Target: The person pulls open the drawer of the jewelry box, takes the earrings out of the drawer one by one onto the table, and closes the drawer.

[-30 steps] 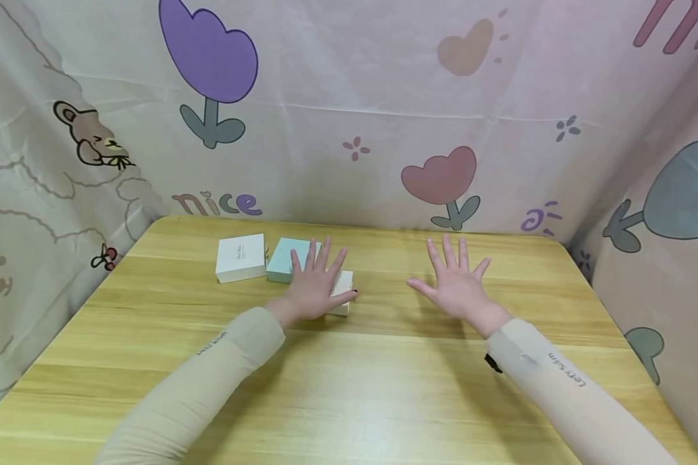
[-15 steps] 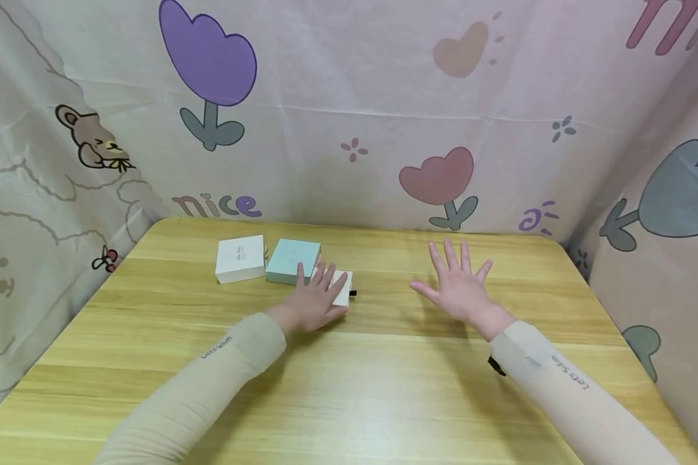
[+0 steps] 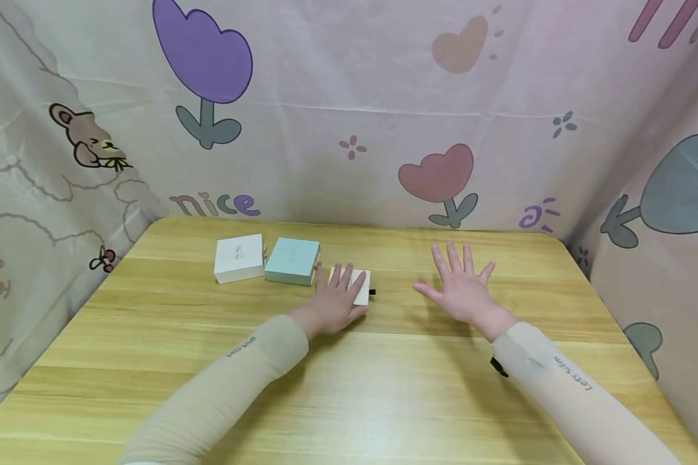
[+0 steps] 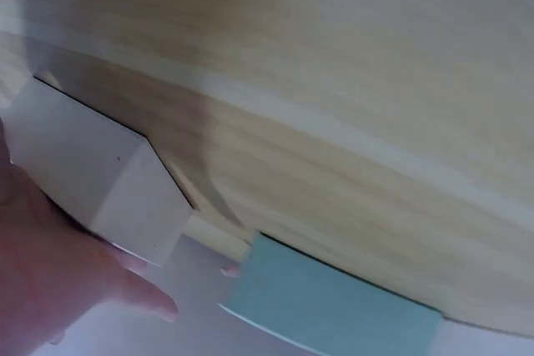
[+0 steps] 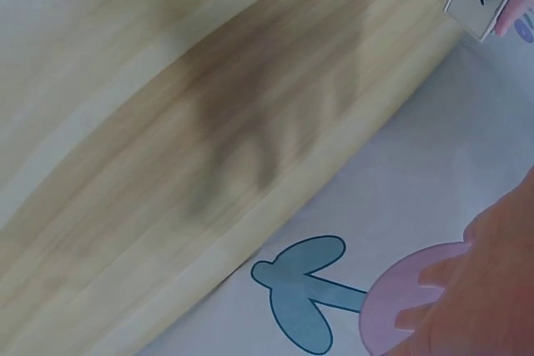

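**Small white box (image 3: pixel 364 294) is lying under my left grip (image 3: pixel 333 307)**

I am touching it with fingers nearly straight, not curled around, to the right and near side of the mint box (image 3: pixel 293 259). The lettered white box (image 3: pixel 239 258) is standing just beside, farther left. My right grip (image 3: pixel 464 294) is hovering over the tabletop (image 3: pixel 349 387) at right, fingers spread, holding nothing. I am judging the work as partly done: two boxes are standing free, the small one is not being released yet.
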`<action>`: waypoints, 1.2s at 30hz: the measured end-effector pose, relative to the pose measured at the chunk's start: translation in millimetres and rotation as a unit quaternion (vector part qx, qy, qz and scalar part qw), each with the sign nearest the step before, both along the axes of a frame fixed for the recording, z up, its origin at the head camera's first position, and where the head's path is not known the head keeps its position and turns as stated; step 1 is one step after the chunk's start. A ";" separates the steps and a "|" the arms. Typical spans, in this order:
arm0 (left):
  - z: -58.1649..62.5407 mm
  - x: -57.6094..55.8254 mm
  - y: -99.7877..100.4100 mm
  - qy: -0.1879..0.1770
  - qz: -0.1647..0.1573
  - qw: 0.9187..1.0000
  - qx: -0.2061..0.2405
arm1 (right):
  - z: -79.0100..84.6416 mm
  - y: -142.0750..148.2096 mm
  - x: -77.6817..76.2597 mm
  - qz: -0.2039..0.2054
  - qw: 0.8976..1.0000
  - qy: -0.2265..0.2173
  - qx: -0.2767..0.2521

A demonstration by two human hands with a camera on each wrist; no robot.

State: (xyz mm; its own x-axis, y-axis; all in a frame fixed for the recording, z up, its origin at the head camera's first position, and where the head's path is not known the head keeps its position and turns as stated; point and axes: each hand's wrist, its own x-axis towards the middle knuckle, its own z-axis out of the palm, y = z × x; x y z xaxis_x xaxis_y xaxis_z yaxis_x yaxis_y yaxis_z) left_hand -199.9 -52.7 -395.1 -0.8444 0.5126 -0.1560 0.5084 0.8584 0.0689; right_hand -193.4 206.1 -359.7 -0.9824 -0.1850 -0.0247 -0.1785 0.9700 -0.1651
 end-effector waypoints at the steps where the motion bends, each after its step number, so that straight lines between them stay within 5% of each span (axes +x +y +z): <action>1: -0.2 0.7 3.0 0.000 0.002 1.000 0.002 | 0.2 0.1 0.3 -0.001 1.000 -0.001 0.002; 9: 1.2 2.7 9.1 -0.008 0.004 1.000 0.028 | 0.0 5.7 2.7 -0.005 1.000 -0.002 0.009; 16: 7.3 -10.9 -9.7 -0.035 -0.018 0.996 0.083 | -2.2 13.7 5.2 -0.004 1.000 -0.003 0.014; 26: 4.8 -14.8 -2.0 -0.045 -0.047 0.998 -0.003 | -7.2 16.1 4.9 0.022 0.999 0.023 0.024; 36: 6.5 -4.8 26.1 -0.047 -0.025 0.999 -0.004 | -6.8 -1.0 -0.6 0.055 0.998 0.002 -0.009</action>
